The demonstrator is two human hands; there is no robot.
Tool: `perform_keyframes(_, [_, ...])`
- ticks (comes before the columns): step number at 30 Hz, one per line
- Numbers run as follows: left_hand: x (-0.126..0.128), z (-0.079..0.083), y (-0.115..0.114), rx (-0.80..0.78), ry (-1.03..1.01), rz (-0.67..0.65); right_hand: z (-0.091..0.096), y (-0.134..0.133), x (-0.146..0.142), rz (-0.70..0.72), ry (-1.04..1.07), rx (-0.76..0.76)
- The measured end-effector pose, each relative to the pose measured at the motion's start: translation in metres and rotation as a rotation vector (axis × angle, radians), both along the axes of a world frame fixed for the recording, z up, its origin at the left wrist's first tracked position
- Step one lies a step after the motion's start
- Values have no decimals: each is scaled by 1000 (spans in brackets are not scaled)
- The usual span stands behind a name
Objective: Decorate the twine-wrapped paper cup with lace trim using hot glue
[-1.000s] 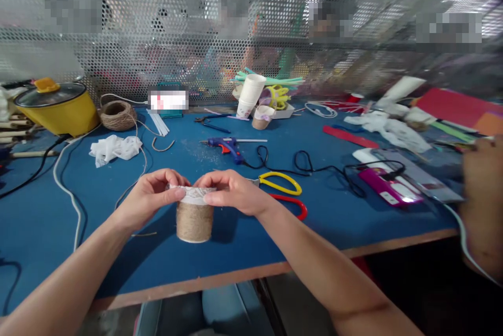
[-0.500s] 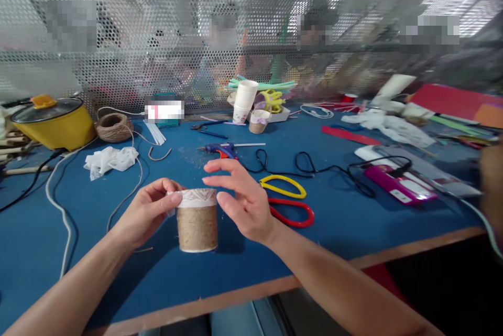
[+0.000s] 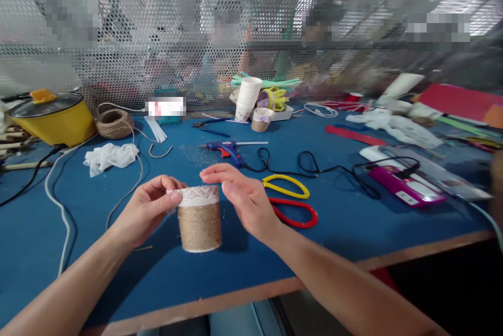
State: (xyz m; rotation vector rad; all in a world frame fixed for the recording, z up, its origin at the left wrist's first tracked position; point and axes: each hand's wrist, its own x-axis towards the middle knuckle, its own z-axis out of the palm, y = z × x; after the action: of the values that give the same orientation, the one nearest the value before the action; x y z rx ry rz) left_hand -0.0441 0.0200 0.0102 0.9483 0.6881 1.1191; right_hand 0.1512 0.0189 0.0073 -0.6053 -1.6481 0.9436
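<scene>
A paper cup wrapped in tan twine (image 3: 200,227) is in front of me, slightly tilted, with a white lace band (image 3: 199,196) around its top. My left hand (image 3: 151,207) pinches the cup's upper left edge and the lace there between thumb and fingers. Beside the cup's upper right is my right hand (image 3: 247,199), its fingers stretched out and the thumb apart from them; whether a fingertip touches the rim I cannot tell. Scissors with one yellow handle (image 3: 286,187) and one red handle (image 3: 296,214) lie partly behind my right hand.
A blue glue gun (image 3: 226,151) lies beyond the cup, its black cord running to a purple power strip (image 3: 406,186). Farther back are a twine roll (image 3: 115,124), crumpled white lace (image 3: 111,158), stacked paper cups (image 3: 248,97) and pliers (image 3: 212,127). A yellow pot (image 3: 53,121) stands at left.
My right hand's fingers have come closer together and dropped slightly toward the cup's rim. The cup has tilted a little; my left hand keeps its hold.
</scene>
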Motion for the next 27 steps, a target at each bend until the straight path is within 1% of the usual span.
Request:
perform_keyframes(3, [0, 0, 0, 5, -3, 5, -1, 0, -1, 29, 35, -50])
perform_keyframes(8, [0, 0, -1, 27, 8, 2, 2, -2, -1, 15, 11, -38])
perform_keyframes(10, [0, 0, -1, 47, 25, -3, 2, -1, 0, 30, 8, -57])
perform_keyframes(12, [0, -1, -1, 81, 45, -6, -1, 1, -1, 67, 42, -117])
perform_keyframes(16, [-1, -3, -1, 150, 83, 0, -4, 5, -2, 142, 119, -310])
perform_keyframes(19, [-2, -4, 0, 176, 99, 0, -2, 7, -5, 133, 135, -437])
perform_keyframes(21, [-2, -5, 0, 181, 104, -1, -1, 8, -6, 125, 117, -485])
perform_keyframes(24, [-2, -6, 1, 184, 116, -3, 1, 9, -5, 95, 127, -494])
perform_keyframes(25, [-3, -6, 1, 184, 120, 2, 1, 9, -5, 73, 149, -469])
perform_keyframes(27, [-3, -7, 2, 182, 125, 11, 0, 8, -2, 37, 181, -371])
